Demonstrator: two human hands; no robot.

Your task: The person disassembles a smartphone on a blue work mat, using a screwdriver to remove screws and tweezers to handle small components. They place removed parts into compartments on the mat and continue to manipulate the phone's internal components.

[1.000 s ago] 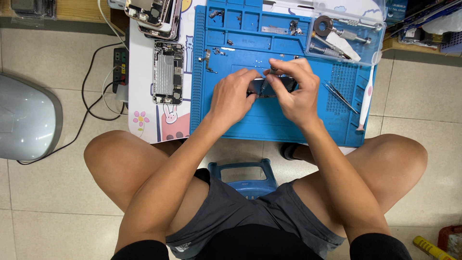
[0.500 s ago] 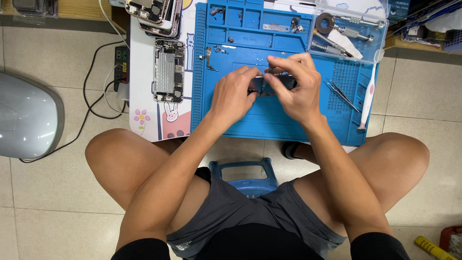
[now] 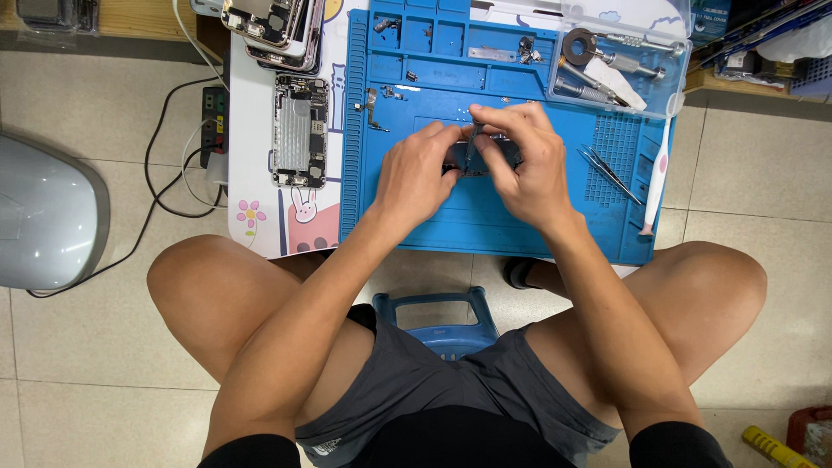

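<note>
Our right hand (image 3: 529,169) pinches a thin dark tool (image 3: 471,146) upright over a small dark phone part (image 3: 485,158), long axis left to right; our left hand (image 3: 416,178) clamps its left end, mid blue mat (image 3: 485,225), tweezers (image 3: 607,169) to the right

A clear plastic box (image 3: 620,61) is lying at the upper right of the frame on the blue mat. A dark teal package (image 3: 711,17) with a white label is sitting beyond it.
</note>
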